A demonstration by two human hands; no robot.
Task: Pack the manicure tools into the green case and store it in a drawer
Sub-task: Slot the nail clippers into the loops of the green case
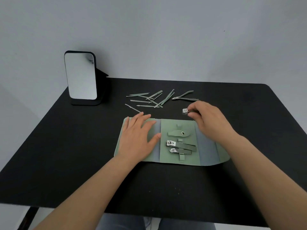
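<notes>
The green case (176,128) lies unfolded flat on the black table. Two nail clippers (179,146) sit under loops on its middle panel, below a snap tab (180,133). My left hand (137,138) rests flat, fingers spread, on the case's left flap. My right hand (207,118) is just past the case's far edge, its fingertips pinched on a small silver nail clipper (185,111) on the table. Several thin green tools (152,98) lie scattered behind the case, with a pair of cuticle nippers (185,96) to their right.
A standing mirror (80,75) on a black base is at the table's back left corner. The table's (66,155) front edge runs close to my body. A grey wall stands behind. No drawer is in view.
</notes>
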